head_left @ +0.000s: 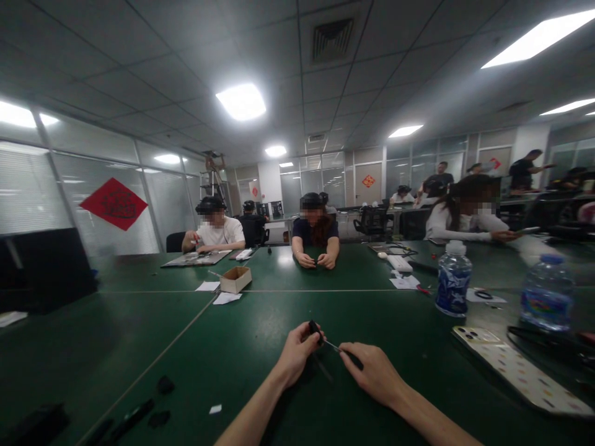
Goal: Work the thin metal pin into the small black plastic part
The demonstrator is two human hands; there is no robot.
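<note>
My left hand (pixel 296 354) is closed in a pinch on a small black part (pixel 315 327), held just above the green table (pixel 223 347). My right hand (pixel 370 370) is closed round a thin tool, probably a small screwdriver (pixel 333 345), whose metal tip points left into the black part. Both hands meet near the table's middle front, forearms reaching in from the bottom edge.
Two water bottles (pixel 452 279) (pixel 546 291) and a phone in a patterned case (pixel 515 370) lie at the right. Small black pieces and a pen (pixel 131 418) sit at the front left. A cardboard box (pixel 235 279) is mid-table. Other people sit across the table.
</note>
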